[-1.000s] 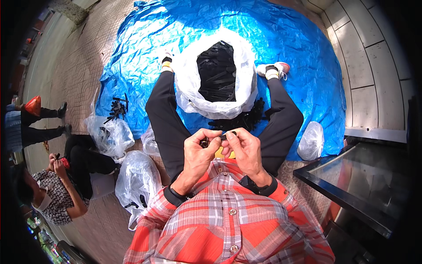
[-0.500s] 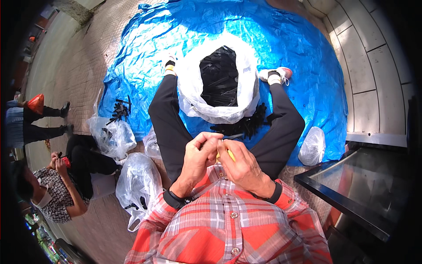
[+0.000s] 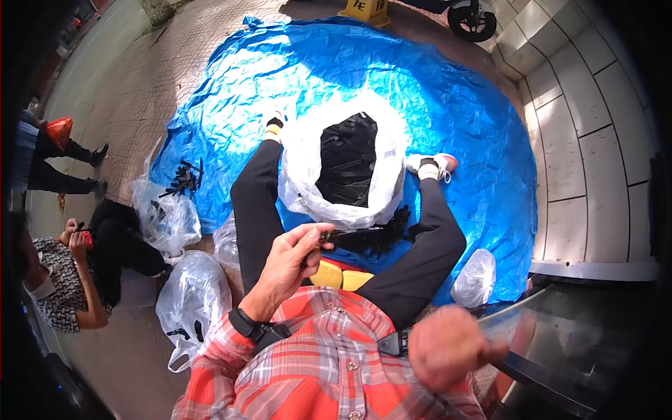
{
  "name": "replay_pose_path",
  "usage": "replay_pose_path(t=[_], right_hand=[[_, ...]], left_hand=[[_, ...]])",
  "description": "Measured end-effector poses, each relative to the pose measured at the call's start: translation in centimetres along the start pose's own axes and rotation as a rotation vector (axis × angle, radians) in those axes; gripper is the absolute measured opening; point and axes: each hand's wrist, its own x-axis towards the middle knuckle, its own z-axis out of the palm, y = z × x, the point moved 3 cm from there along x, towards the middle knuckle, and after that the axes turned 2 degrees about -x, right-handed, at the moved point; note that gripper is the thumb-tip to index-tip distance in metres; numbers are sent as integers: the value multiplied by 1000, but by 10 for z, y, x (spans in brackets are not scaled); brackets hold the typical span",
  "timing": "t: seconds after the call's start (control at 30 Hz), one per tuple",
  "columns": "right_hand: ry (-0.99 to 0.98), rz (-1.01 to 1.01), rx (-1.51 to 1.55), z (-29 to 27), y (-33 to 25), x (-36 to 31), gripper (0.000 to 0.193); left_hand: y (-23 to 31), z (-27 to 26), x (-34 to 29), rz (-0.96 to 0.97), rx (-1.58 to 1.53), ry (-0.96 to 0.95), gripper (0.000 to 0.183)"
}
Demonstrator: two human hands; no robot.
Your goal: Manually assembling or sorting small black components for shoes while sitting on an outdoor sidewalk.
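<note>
My left hand (image 3: 288,262) is raised in front of my lap, its thumb and fingers pinched on a thin black strip (image 3: 357,233) that points to the right. My right hand (image 3: 448,348) is swung out by my right side, low and smeared by motion, so its fingers and anything in them cannot be made out. Between my feet stands a white plastic bag (image 3: 297,178), its mouth wide, full of black strips (image 3: 348,157). More loose black pieces (image 3: 392,236) are heaped on the blue tarp just in front of the bag, close to my left fingertips.
Yellow and red padded pieces (image 3: 327,274) show between my thighs. Clear plastic bags (image 3: 192,297) lie at my left, a tied bag (image 3: 474,278) at my right. A blue tarp (image 3: 483,140) covers the ground. A dark glass-topped case (image 3: 560,336) stands close right; a seated person (image 3: 63,287) works at left.
My hands, together before, are now apart: the right has swept right and down toward my side. The left now shows a black strip. The whole view has shifted, showing more ground ahead.
</note>
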Motion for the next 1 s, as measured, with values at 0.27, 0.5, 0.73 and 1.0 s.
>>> replay_pose_path(t=[0.27,0.5,0.73,1.0], right_hand=[[549,673,608,17,121,-14,34],[131,651,-290,20,141,-24,17],[-8,756,28,39,143,-21,23],[78,602,-61,29,142,-30,27]], left_hand=[[4,-1,-15,75,231,55,29],[6,-1,-11,122,325,40,25],[9,3,-9,63,485,-3,17],[4,-8,-8,59,378,35,22]])
